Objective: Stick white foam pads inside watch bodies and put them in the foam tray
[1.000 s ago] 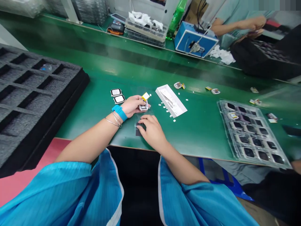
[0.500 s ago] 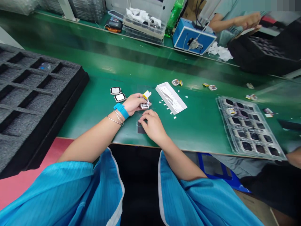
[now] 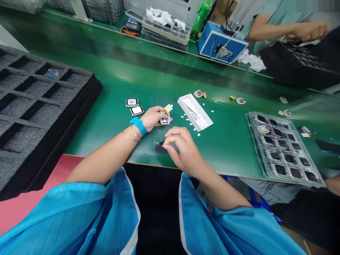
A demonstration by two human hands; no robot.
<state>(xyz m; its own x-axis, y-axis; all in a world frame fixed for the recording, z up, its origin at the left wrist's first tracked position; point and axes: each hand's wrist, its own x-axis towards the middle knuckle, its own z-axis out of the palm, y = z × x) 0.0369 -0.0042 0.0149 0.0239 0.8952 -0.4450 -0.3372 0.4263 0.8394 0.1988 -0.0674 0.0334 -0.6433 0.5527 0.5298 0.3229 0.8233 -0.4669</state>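
On my left, a black foam tray (image 3: pixel 32 120) sits beside the green workbench (image 3: pixel 228 152), its cells lined with grey foam. Next along, two white-rimmed square watch cases (image 3: pixel 132 102) lie together on the bench. My left hand (image 3: pixel 155 118), a blue wristband (image 3: pixel 139 126) at the wrist, closes around a small white-and-silver casing (image 3: pixel 165 120) with a yellow-edged flat piece (image 3: pixel 168 108) at its top, just off the fingertips. My right hand (image 3: pixel 183 147) hovers beside it, fingers drawn narrow above a dark strip (image 3: pixel 160 148); I cannot tell whether they pinch anything. Past it, a white tray (image 3: pixel 195 112) sits among scattered small white tabs (image 3: pixel 198 134). At far right, a clear blister tray (image 3: pixel 284 148) holds dark pockets. Across the bench, a co-worker's hand (image 3: pixel 310 31) reaches above a black tray (image 3: pixel 292 67), near a blue tester box (image 3: pixel 222 42).
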